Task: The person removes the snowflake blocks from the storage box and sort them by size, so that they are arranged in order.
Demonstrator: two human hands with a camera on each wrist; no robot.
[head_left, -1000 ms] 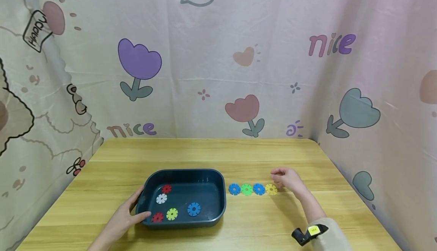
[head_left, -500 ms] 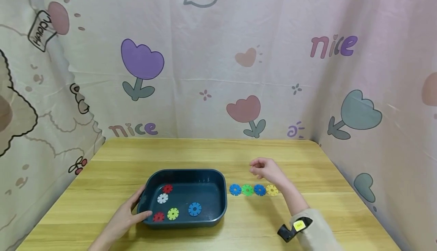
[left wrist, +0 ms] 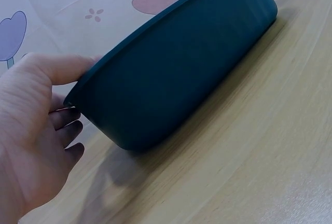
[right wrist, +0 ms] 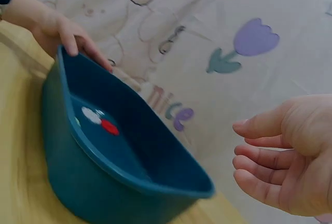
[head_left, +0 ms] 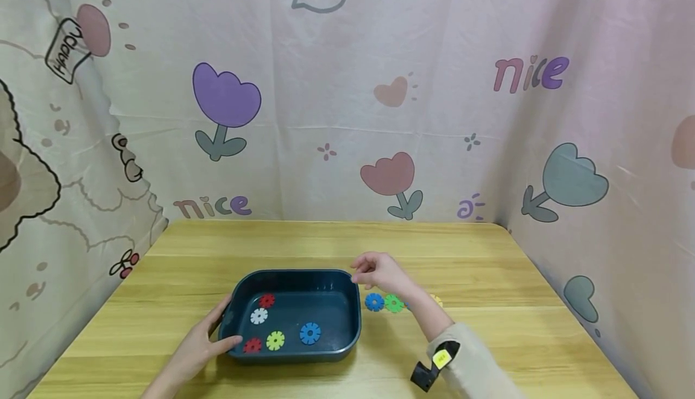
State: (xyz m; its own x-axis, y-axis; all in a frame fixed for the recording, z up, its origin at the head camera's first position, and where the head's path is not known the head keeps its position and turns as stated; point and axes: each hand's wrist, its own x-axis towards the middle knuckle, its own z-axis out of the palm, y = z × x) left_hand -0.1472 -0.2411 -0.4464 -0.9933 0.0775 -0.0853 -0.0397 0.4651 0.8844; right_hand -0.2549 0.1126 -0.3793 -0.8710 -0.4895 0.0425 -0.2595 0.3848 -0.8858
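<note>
While the left hand (head_left: pixel 198 341) grips an oblong teal plastic tub (head_left: pixel 293 356) at nine o'clock, the half-curled right hand (head_left: pixel 382 271) hovers above a yellow-wood bench (head_left: pixel 304 242)

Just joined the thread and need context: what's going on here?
A person's left hand holds the left end of a dark tub on a table. Inside lie five discs: two red, one white, one yellow-green, one blue. More discs lie in a row right of it: blue disc, green disc, then others partly hidden by the right forearm. The right hand hangs in the air near the tub's far right corner, apparently holding nothing.
</note>
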